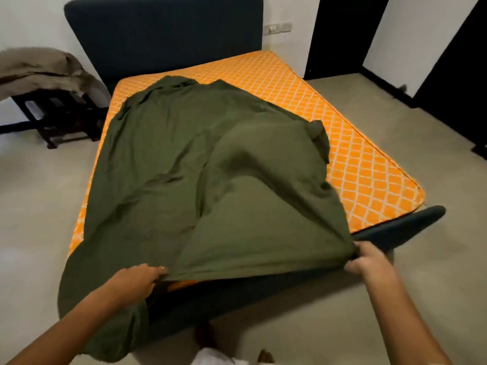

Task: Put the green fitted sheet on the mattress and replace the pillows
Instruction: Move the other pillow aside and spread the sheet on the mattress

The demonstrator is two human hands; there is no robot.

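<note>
Both my left hand (137, 281) and right hand (367, 259) grip the green sheet (200, 164) at the mattress (369, 169) foot; no writing shows.

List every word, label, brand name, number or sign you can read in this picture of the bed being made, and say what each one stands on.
None: no readable text appears anywhere in the view.
The green fitted sheet is plain, with no visible tag.
The orange mattress bears only a white lattice pattern, no lettering.
The wall switch plate is too small and blurred to show any marking.
</note>
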